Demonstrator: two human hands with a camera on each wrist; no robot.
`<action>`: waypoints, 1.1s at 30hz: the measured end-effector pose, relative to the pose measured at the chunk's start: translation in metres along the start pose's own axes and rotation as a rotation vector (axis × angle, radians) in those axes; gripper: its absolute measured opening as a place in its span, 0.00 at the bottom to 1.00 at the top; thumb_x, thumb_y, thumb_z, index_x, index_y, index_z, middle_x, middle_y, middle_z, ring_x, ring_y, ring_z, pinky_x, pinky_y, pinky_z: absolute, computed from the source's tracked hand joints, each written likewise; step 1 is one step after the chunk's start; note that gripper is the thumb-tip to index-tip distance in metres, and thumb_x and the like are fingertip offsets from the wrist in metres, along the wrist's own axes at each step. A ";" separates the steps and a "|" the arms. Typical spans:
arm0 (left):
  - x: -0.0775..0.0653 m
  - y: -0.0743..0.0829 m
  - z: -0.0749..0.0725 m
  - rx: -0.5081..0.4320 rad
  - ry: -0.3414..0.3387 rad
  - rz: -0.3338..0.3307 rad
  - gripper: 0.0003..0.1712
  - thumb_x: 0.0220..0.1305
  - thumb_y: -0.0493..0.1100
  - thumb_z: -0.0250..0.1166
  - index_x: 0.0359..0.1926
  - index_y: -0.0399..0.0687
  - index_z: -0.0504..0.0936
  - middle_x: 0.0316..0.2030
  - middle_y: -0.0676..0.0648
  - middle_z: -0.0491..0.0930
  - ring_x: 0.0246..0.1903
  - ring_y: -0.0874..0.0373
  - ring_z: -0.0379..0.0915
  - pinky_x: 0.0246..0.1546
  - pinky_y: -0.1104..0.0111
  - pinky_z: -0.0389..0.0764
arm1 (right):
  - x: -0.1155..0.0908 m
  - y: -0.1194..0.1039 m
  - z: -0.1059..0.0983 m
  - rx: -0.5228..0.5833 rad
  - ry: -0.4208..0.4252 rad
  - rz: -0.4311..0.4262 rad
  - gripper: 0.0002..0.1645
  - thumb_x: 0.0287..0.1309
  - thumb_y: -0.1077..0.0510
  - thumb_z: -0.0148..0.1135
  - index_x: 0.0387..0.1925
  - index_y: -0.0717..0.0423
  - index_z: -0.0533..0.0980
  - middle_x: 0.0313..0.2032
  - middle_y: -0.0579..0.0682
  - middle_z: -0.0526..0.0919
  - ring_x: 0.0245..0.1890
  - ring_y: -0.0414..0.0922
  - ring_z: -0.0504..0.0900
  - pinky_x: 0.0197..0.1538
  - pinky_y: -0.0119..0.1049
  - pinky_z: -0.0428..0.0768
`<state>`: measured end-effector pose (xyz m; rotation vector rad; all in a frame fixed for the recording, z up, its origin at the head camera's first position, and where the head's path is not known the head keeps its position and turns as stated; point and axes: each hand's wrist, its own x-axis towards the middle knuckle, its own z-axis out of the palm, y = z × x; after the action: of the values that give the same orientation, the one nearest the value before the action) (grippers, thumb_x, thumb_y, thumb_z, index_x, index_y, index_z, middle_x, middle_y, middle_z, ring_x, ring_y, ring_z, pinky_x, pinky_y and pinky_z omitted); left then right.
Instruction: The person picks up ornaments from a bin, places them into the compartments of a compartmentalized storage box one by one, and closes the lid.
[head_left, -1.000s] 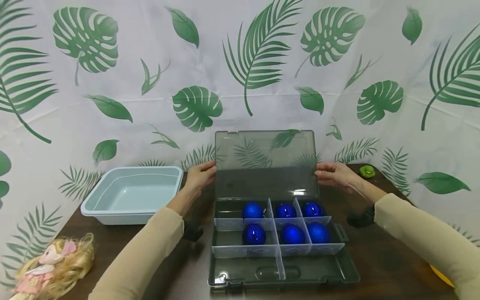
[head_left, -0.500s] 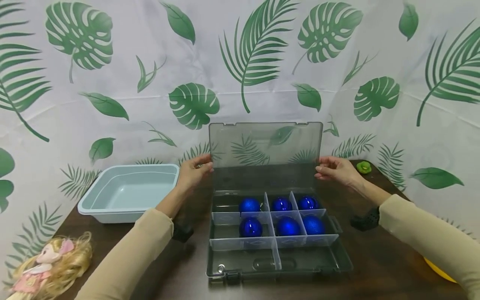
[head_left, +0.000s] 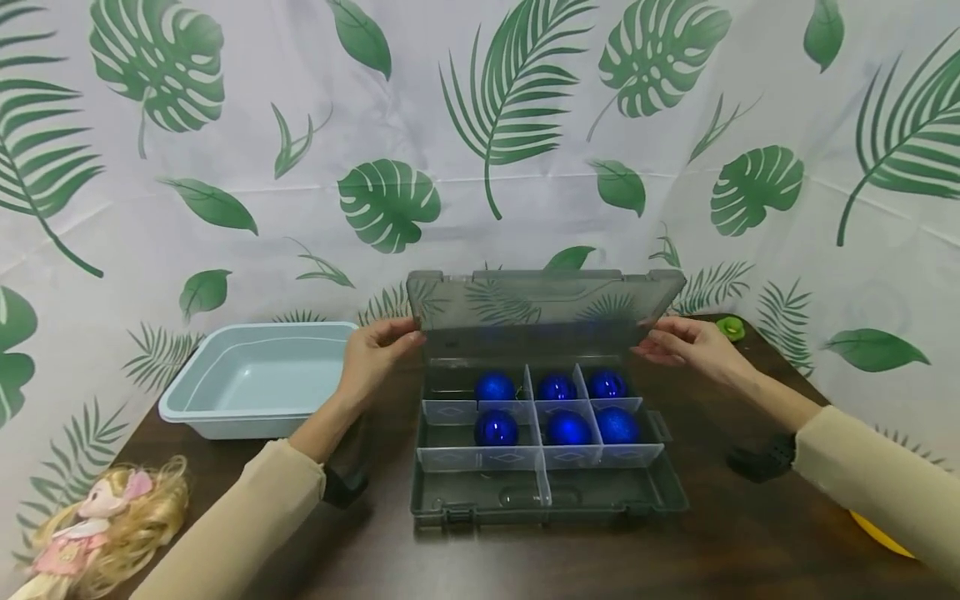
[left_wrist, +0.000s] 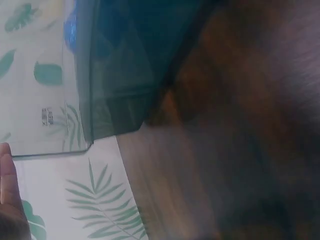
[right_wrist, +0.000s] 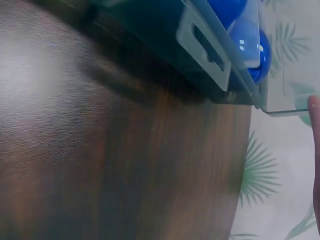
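Observation:
A translucent grey compartment box (head_left: 480, 492) rests on the table, its hinged lid (head_left: 517, 292) raised at the back and tilted toward me. Several blue ball ornaments (head_left: 497, 429), some glossy, some glittery, sit in its back two rows; the front row holds none. With thumb and fingers my left hand (head_left: 371, 358) holds the lid's left edge. At the opposite edge my right hand (head_left: 697, 346) holds the lid in the same way. In the left wrist view fingertips (left_wrist: 6, 150) meet the lid's rim; a fingertip (right_wrist: 314, 102) does likewise in the right wrist view.
A pale blue basin (head_left: 258, 425) stands left of the box, beside my left forearm. A doll (head_left: 97, 525) with blond hair lies at the front left. Behind my right hand is a small green object (head_left: 731, 327); a yellow edge (head_left: 881, 533) shows under my right sleeve.
The lid has tipped forward from nearly upright, its top edge coming down toward me. Both hands have stayed at its sides. The box appears slightly higher in the head view.

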<state>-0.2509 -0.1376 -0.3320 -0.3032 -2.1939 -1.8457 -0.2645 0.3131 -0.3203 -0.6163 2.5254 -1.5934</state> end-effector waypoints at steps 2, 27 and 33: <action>-0.012 0.003 -0.003 0.082 -0.017 -0.005 0.15 0.59 0.34 0.64 0.46 0.29 0.80 0.41 0.33 0.82 0.30 0.75 0.77 0.34 0.79 0.78 | -0.011 -0.003 0.001 -0.015 -0.026 -0.025 0.20 0.71 0.57 0.46 0.52 0.71 0.70 0.44 0.50 0.85 0.45 0.39 0.84 0.45 0.29 0.80; -0.081 -0.004 -0.004 0.380 -0.439 -0.092 0.34 0.70 0.49 0.53 0.69 0.36 0.55 0.68 0.39 0.57 0.64 0.44 0.61 0.60 0.51 0.66 | -0.051 0.008 0.044 -0.320 -0.141 0.124 0.37 0.72 0.48 0.42 0.72 0.63 0.44 0.71 0.66 0.44 0.69 0.67 0.45 0.63 0.67 0.50; -0.080 -0.010 0.005 0.441 -0.417 -0.110 0.40 0.68 0.50 0.56 0.71 0.38 0.50 0.68 0.37 0.54 0.64 0.42 0.60 0.61 0.51 0.66 | -0.044 0.013 0.048 -0.316 -0.133 0.113 0.38 0.72 0.48 0.40 0.72 0.64 0.41 0.72 0.66 0.41 0.70 0.66 0.42 0.64 0.66 0.47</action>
<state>-0.1790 -0.1338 -0.3679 -0.5194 -2.8727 -1.3798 -0.2146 0.2942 -0.3595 -0.5734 2.6768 -1.0875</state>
